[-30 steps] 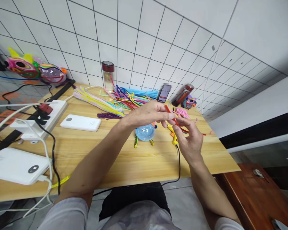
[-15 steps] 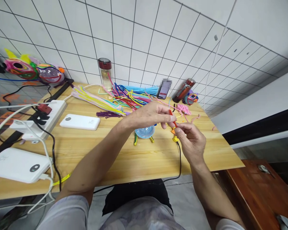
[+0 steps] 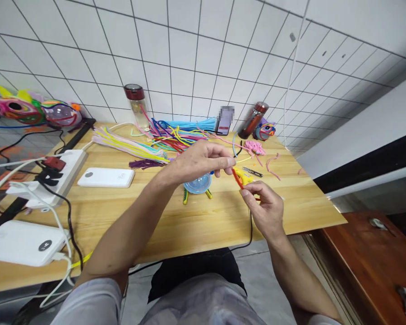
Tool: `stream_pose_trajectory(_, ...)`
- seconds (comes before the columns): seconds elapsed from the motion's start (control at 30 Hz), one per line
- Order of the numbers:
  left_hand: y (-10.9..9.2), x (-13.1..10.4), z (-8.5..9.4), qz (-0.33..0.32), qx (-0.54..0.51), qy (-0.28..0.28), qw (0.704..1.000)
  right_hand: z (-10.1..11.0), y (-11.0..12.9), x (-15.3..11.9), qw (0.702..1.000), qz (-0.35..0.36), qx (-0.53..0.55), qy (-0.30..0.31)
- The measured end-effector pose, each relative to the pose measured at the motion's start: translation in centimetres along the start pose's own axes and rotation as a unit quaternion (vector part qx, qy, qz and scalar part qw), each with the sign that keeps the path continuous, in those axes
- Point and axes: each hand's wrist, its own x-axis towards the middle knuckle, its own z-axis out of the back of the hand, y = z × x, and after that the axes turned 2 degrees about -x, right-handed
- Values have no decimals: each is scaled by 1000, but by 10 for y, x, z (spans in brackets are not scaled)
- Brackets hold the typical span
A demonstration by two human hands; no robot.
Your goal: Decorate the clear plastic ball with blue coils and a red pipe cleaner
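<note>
A short red strip (image 3: 237,178) stretches between my two hands above the wooden table. Its upper end is pinched in the fingertips of my left hand (image 3: 203,160), and my right hand (image 3: 265,207) grips the lower end between thumb and fingers. Just behind the strip lies a yellow tool (image 3: 246,177), partly covered by my fingers, with a black cord near it. Beside my left hand stands a clear bluish round piece (image 3: 198,184) with green-and-yellow legs, its top hidden by the hand. Small dark snips (image 3: 252,172) rest beyond my right hand.
Bundles of colourful fuzzy stems (image 3: 176,135) lie at the back, near a glass bottle (image 3: 137,108), a phone (image 3: 225,121) and a red-brown flask (image 3: 253,120). White power banks (image 3: 106,178) and a power strip (image 3: 66,174) with cables occupy the left. Pink stems (image 3: 255,147) lie at back right.
My hands have drawn slightly apart and lower, so more of the red strip shows. The snips have come into view. The whole view has shifted a little.
</note>
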Motion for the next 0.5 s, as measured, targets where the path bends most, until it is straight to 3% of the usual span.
stream_pose_trajectory(0.17, 3, 5, -8, 13, -16, -74, 997, 6, -9, -4, 998, -60, 32, -19)
stream_pose_trajectory(0.37, 7, 2, -19, 38, -28, -29, 998, 9, -11, 2, 990, -111, 84, -12)
stream_pose_trajectory(0.5, 14, -6, -25, 48, -46, -31, 997, 7, -9, 2, 992, -88, 89, 33)
